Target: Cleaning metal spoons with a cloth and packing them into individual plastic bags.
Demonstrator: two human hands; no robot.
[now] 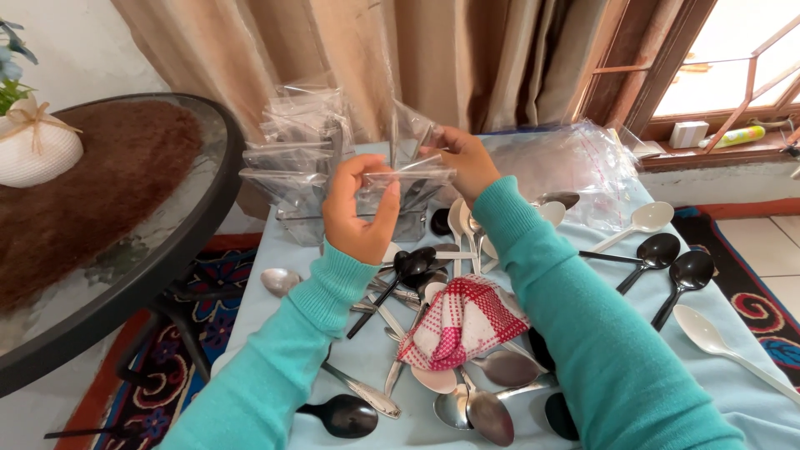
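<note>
While spoons are lying scattered across the blue-covered bench [350,350], the left hand [360,208] and right hand [463,162] are pinching a clear plastic bag [408,177] at opposite edges, holding it taut above the red checked cloth [460,321], seemingly to handle it clear of the clutter

Beige curtains [350,50], bright wooden-framed window [733,58], round glass table [125,233], patterned rug [192,333].

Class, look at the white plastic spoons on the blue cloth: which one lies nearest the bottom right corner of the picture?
The white spoon with its bowl just below the two black spoons; the other white spoon lies higher up, near the clear bags.
</note>
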